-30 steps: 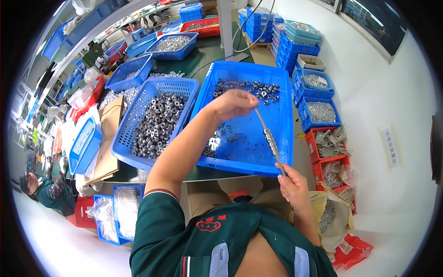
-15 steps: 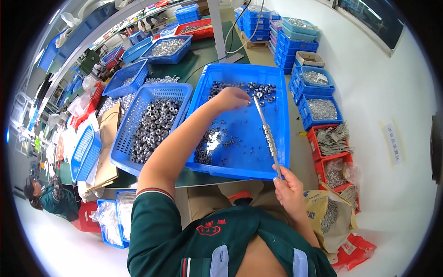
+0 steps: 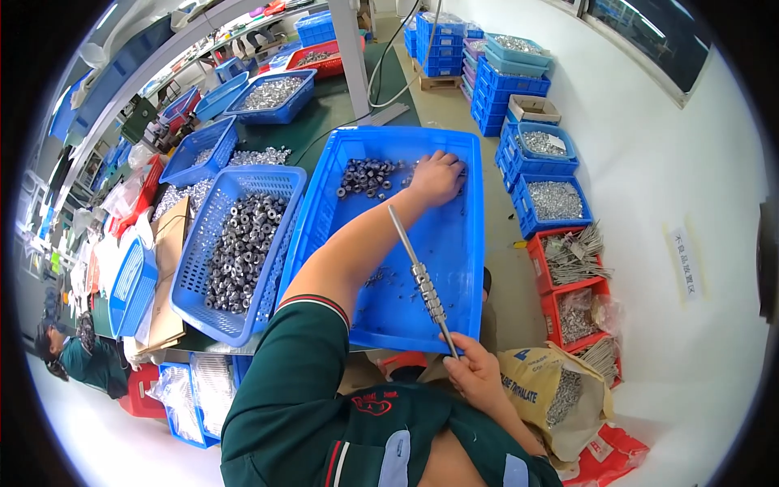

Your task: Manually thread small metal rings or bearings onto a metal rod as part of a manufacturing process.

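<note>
My left hand [image 3: 438, 178] reaches into the far right corner of the large blue tray [image 3: 474, 268], fingers spread and pointing down over the bottom. What lies under its palm is hidden. Dark metal nuts [image 3: 365, 177] lie in a group left of that hand, at the tray's far side. Closed around the lower end of a thin metal rod [image 3: 403, 234], my right hand [image 3: 475, 372] is by the tray's near right corner. Several shiny nuts [image 3: 428, 294] are threaded on the rod, which slants up and left over the tray. Small dark bits [image 3: 375, 278] are scattered on the tray bottom, partly behind my left forearm.
Left of the tray stands a blue perforated basket [image 3: 185, 280] full of nuts. Further baskets and loose parts cover the green table behind. Stacked blue crates [image 3: 527, 174], red bins [image 3: 550, 316] and an open sack [image 3: 527, 369] line the right side. A co-worker [image 3: 89, 357] is at far left.
My left hand has moved right to the tray's far right corner, its fingers now down at the bottom. The nuts there now show mostly left of it. The rod and my right hand have shifted left and down.
</note>
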The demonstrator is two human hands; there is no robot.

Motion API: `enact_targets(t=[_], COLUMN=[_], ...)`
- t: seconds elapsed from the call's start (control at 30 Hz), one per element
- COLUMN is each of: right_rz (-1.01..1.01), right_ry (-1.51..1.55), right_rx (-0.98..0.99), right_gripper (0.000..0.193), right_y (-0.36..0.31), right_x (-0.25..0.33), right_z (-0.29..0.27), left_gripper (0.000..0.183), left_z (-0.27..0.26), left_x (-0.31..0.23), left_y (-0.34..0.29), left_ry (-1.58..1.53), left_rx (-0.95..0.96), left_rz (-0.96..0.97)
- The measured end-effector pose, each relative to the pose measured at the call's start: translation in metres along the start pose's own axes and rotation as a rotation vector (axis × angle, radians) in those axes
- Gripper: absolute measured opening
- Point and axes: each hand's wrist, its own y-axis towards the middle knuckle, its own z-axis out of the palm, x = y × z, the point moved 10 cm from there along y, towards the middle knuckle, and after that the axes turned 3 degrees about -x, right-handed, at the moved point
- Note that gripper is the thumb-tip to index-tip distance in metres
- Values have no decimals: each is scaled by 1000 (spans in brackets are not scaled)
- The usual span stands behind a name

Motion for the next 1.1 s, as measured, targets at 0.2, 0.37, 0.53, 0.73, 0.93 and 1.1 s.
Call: enact_targets(t=[0.2,0.37,0.53,0.73,0.93,1.1], right_rz=[-33,-50,-104,-94,-61,-134], right_ry=[-71,-73,-102,-100,-116,-106], right_rx=[31,26,40,48,-3,47], right_gripper=[37,37,38,38,37,40], right_y=[1,2,3,2,2,3], right_x=[0,1,1,3,4,-1], right_z=[-2,-2,-1,1,-3,1], left_gripper=[27,22,25,27,23,20], left_z=[3,2,-6,3,-3,-7], left_x=[-1,10,7,4,1,0], left_y=[2,-7,-14,-13,-22,-39], left_ry=[13,-37,-106,-45,7,-4], left_rx=[-59,-99,-139,-131,-113,-143], left_rz=[-109,-224,-167,-131,-200,-213])
